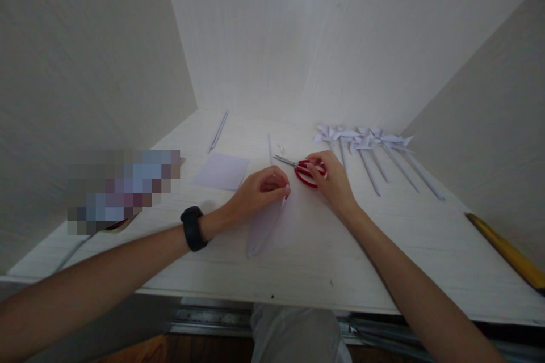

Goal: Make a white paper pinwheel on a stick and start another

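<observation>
My left hand (270,184) is closed, its thumb and fingertips pinching the upper corner of a white piece of paper (264,229) that hangs in front of the wrist. Just right of it, my right hand (332,178) has its fingers on the red handles of a pair of scissors (304,173). The blades point left and lie close above the table. Small white paper scraps (281,149) sit beyond the blade tips. Behind my left hand a thin rolled paper stick (269,147) lies upright in view, and a flat square sheet of paper (221,171) rests to the left.
Several white paper pinwheels (361,137) on paper sticks lie at the back right of the white table (323,266). Two thin paper sticks (218,131) are at the back left. A blurred-out device (128,193) with a cable stands left. A yellow object (504,249) lies along the right wall.
</observation>
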`<state>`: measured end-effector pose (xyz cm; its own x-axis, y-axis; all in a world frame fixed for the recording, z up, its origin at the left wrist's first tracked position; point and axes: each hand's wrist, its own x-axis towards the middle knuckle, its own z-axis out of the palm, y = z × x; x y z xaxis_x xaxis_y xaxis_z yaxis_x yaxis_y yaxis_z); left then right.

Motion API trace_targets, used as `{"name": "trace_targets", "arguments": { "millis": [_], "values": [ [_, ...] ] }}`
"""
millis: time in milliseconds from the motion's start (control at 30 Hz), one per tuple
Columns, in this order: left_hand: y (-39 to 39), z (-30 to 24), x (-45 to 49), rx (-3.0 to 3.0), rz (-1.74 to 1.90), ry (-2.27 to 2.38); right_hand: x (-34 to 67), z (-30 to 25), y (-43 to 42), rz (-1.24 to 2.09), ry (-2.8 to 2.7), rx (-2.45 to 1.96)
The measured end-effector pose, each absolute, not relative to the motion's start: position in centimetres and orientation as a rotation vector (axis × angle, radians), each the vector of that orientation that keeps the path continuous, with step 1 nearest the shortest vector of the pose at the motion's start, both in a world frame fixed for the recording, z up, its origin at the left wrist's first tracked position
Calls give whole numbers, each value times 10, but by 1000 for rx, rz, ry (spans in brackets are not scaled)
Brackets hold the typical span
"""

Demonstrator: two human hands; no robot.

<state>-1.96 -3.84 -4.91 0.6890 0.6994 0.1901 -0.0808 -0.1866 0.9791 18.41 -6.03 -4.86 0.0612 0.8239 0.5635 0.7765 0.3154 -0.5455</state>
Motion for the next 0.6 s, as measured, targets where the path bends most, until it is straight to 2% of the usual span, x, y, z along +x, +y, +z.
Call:
{"name": "trace_targets", "arguments": {
  "millis": [100, 433, 600],
  "values": [
    [-38, -50, -20, 1624, 772, 482, 195, -58, -55, -70, -1802, -1624],
    [-40, -44, -20, 1693, 832, 451, 202, -67, -51, 17, -1852, -1728],
    [-37, -39, -22, 1806, 1000, 419, 199, -59, -55, 96, -1796, -1775]
  ]
}}
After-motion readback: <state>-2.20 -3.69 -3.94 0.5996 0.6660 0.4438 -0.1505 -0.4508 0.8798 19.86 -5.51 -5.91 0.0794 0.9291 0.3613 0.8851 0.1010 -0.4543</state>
